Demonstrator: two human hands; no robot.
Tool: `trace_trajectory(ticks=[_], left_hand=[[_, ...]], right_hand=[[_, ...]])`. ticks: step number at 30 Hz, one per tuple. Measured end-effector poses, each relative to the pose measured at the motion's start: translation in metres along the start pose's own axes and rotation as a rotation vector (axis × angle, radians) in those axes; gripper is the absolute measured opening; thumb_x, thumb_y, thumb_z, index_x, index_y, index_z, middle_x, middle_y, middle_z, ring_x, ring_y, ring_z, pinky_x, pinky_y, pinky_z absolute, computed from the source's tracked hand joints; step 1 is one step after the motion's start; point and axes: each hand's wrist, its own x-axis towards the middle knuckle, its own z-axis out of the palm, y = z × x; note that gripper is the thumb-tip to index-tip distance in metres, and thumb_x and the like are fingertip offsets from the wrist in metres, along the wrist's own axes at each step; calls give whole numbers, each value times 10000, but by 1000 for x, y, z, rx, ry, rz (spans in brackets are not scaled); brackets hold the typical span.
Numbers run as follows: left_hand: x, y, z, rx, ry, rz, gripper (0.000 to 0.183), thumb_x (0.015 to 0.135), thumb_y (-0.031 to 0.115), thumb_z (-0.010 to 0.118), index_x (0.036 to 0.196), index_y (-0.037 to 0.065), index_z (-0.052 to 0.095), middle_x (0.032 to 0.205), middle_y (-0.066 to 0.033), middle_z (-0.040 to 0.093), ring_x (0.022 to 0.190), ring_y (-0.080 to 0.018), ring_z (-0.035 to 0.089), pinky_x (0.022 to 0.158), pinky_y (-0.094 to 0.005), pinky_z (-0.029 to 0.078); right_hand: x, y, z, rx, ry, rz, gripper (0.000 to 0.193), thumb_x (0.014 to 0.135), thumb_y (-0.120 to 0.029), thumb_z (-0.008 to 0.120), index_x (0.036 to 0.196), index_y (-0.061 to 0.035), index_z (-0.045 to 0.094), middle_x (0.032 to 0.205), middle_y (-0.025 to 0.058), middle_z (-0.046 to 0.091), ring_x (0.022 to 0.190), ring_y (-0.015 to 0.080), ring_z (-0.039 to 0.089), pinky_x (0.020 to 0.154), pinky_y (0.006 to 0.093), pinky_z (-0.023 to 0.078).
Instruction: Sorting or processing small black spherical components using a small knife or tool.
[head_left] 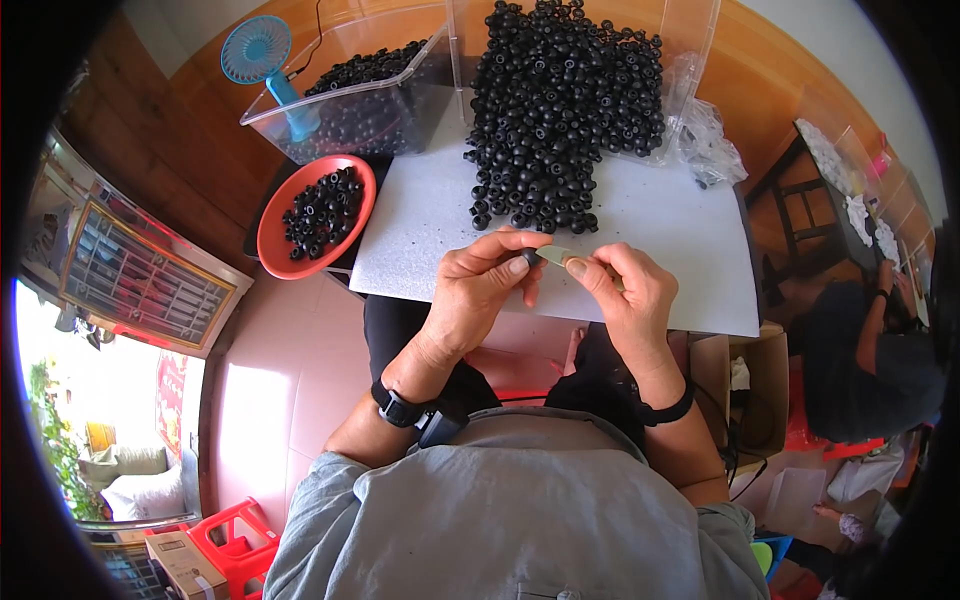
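Note:
Over the front of the white table sheet point(410, 230), my left hand point(480, 282) pinches a small round black part point(530, 257) between thumb and fingers. My right hand point(632, 290) grips a short flat blade point(553, 255), pale and thin, its handle mostly hidden by my fingers. The blade's tip meets the black part, or lies right beside it; I cannot tell which. Just beyond my hands spreads a large pile of similar black parts point(560, 110), rounded, some with a visible hole.
An orange-red bowl point(272, 225) of black parts stands left. Behind it is a clear plastic bin point(370, 135) with more parts and a blue fan point(258, 52) at its edge. A clear plastic bag point(710, 140) lies far right. Another person point(860, 350) sits at right.

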Motion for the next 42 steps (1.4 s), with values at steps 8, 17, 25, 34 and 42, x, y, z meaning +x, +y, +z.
trace_trajectory(ticks=[8,17,25,34,42], left_hand=[[0,0,2,76,6,19,275,1004,-43,540,1244,-39,674,1048,-65,582,866,-148,596,739,-284,524],[-1,-3,3,72,34,50,248,995,-65,533,1193,-54,683,1052,-58,575,850,-150,592,726,-283,516],[1,0,6,145,37,14,230,988,-45,559,1180,-43,685,1042,-79,589,874,-169,598,700,-298,526],[1,-5,-1,-15,-9,27,261,997,-31,566,1231,-43,680,1029,-85,594,884,-174,604,701,-297,536],[1,-1,1,49,29,36,262,991,-47,560,1219,-33,690,1016,-67,592,855,-167,610,722,-290,526]], right_hand=[[1,-2,0,-27,-7,-48,279,855,-275,806,755,-74,640,614,40,586,534,206,556,492,348,414],[2,-1,-1,-97,-34,-120,275,858,-264,797,752,-77,627,622,55,599,547,234,562,500,365,422],[-4,1,-4,-53,-47,-159,297,850,-254,811,731,-69,612,603,48,579,541,229,548,495,359,420],[0,-1,1,21,54,39,281,866,-267,810,765,-62,646,619,49,609,545,202,569,501,338,430],[-1,-3,4,13,43,-40,273,836,-249,825,756,-64,639,607,43,586,553,204,556,501,333,417]])
